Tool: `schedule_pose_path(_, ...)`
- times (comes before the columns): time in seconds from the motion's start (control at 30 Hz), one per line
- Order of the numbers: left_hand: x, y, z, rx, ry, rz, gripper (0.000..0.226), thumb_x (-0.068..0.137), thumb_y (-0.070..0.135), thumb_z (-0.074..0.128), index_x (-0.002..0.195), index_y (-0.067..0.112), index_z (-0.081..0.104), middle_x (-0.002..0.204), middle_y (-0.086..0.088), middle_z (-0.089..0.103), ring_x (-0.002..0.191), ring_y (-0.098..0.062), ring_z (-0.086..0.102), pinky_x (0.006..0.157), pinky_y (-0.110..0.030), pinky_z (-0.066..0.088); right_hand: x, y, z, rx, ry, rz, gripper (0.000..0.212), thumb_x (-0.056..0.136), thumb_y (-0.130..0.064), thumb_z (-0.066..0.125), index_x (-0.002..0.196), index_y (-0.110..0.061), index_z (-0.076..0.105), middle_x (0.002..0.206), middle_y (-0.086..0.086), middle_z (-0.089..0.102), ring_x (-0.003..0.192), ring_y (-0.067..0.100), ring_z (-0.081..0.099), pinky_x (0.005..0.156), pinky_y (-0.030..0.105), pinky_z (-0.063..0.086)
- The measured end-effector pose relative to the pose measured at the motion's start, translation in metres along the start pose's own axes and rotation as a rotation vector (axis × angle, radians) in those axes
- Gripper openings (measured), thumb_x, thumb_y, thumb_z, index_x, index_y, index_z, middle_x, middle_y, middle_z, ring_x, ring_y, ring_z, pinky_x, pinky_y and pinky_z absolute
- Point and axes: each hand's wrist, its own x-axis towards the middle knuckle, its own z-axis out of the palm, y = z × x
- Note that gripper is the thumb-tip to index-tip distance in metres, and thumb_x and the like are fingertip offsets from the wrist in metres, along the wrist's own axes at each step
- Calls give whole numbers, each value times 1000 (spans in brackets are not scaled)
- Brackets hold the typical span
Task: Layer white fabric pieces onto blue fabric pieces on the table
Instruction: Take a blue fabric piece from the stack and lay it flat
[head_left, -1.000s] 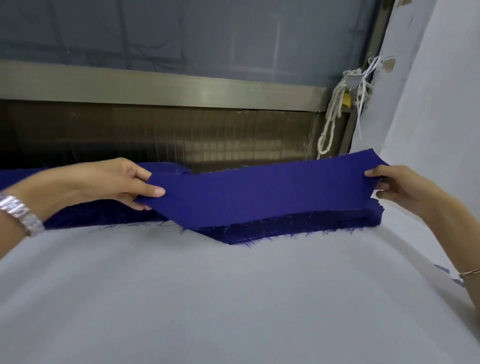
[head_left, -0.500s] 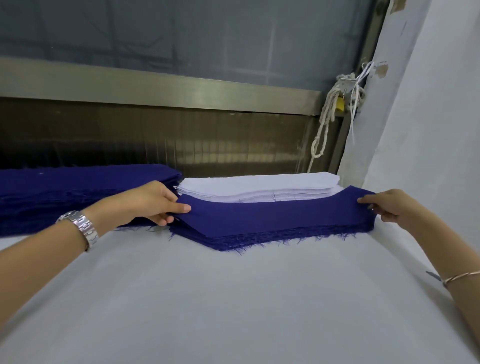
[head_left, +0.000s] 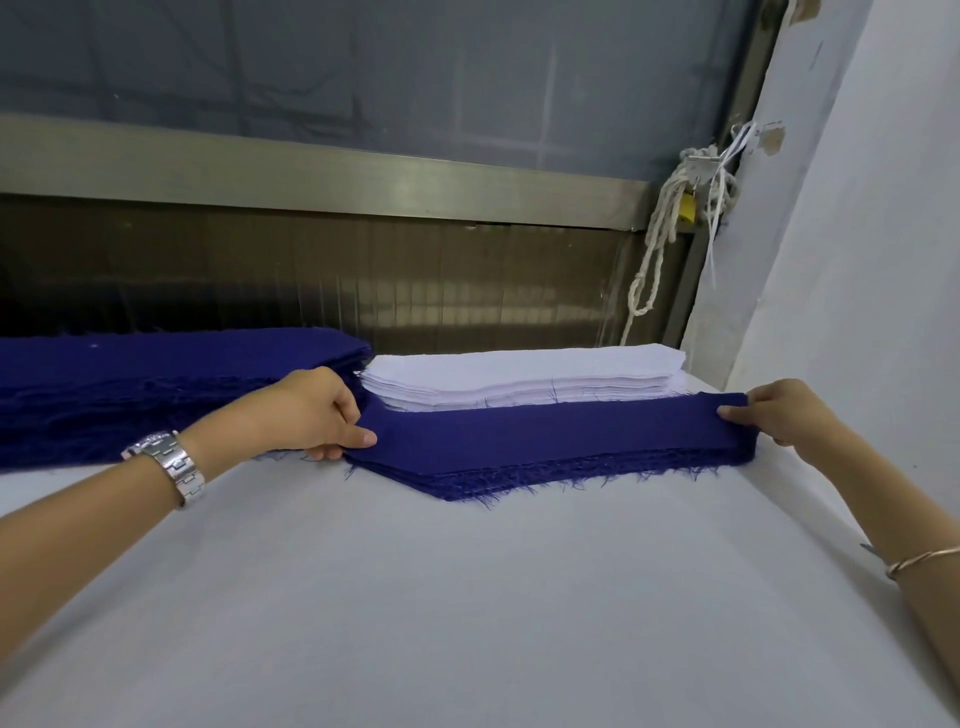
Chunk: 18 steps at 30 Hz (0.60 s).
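Observation:
A long blue fabric piece lies on top of a low pile of frayed blue pieces on the white table. My left hand pinches its left end between thumb and fingers. Its right end is pinched by my right hand. Just behind it sits a stack of white fabric pieces. At the far left lies a thicker stack of blue fabric.
A metal-framed window runs along the table's back edge. A knotted white rope hangs at the back right corner. A white wall borders the table on the right.
Both hands have lowered the blue piece from the air onto the blue pile, uncovering the white stack behind it. The view has tilted down a little.

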Motion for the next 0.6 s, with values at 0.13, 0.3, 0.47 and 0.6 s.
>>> schedule_pose_path(0.13,-15,12,-10,190,117,2,22,87,35,74,77,15,74,65,-2,73,66,-17,71,66,-29,57,1,4,5,-45,40,-52,38,87,-10,76,60,1,52,63,9,45,61,26,36,58,33,27)
schedule_pose_path(0.3,-35,7,-46,181,359,49,20,88,38,71,75,22,70,65,4,70,68,-11,67,69,-31,55,-6,-4,9,-199,143,-88,31,89,-23,75,111,-3,66,109,18,68,102,37,60,84,40,46)
schedule_pose_path(0.47,-50,-34,-82,193,630,93,13,91,35,67,82,26,64,71,7,66,70,-7,62,69,-33,54,-32,-44,30,-214,244,-321,35,93,-17,68,125,-7,58,118,16,63,102,35,60,86,42,47)
schedule_pose_path(0.6,-56,-75,-99,275,721,-2,11,94,34,63,90,24,64,75,11,60,73,-13,59,68,-37,53,-64,-94,71,-208,127,-574,18,93,-15,67,111,-15,63,89,-5,62,74,13,56,63,27,41)
